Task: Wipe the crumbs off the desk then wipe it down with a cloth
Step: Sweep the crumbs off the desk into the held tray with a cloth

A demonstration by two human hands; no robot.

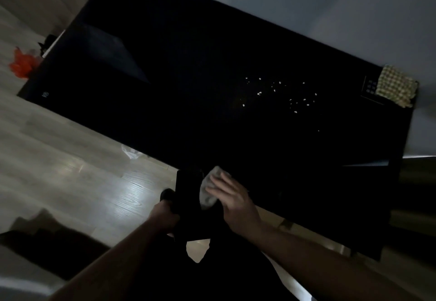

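A black desk (188, 88) fills the middle of the view. Several pale crumbs (283, 95) lie scattered on its right half. At the desk's near edge my right hand (233, 196) presses a crumpled grey-white cloth (208, 189) with fairly straight fingers. My left hand (166, 215) grips the handle of a flat black thing (188, 206), perhaps a dustpan, held just below the desk edge beside the cloth. The dim light hides its exact shape.
A checked cloth (396, 85) lies at the desk's far right corner, partly over a small dark device (370, 87). An orange object (22, 64) and a crumpled clear bag (131, 153) lie on the pale wood floor at the left.
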